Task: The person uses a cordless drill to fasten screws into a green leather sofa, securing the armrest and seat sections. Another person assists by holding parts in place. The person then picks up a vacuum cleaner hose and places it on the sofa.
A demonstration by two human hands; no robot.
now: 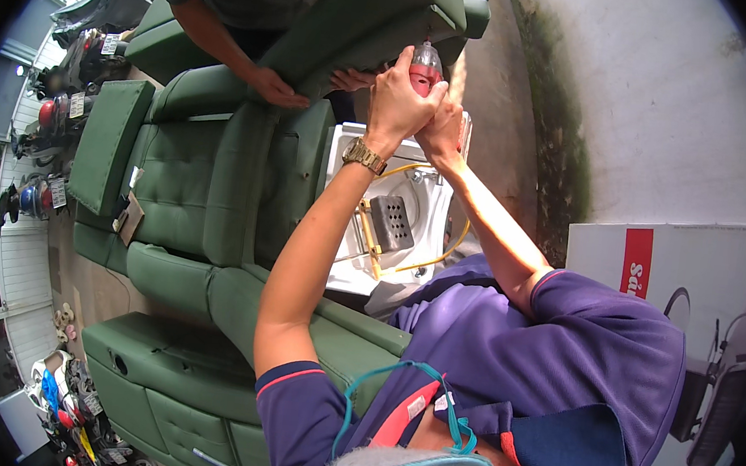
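Observation:
Out ahead of me, at the top of the view, a clear plastic bottle with red contents (pixel 425 69) is held with its narrow tip pointing away. My left hand (pixel 396 100), with a metal watch on the wrist, is closed around its left side. Pressed close against it from the right, my right hand (pixel 441 130) is closed on the bottle's lower end, its fingers partly hidden. Just past the tip is the end of a green padded sofa piece (pixel 393 19); I cannot tell whether they touch.
A co-worker's hands (pixel 281 89) are by the green piece. Below my hands stands a white basin (pixel 333 270) with a yellow hose (pixel 438 259) and a black perforated box (pixel 392 223). Green sofas (pixel 178 156) fill the left, motorbikes (pixel 46 134) beyond. A large printed box (pixel 603 273) stands right.

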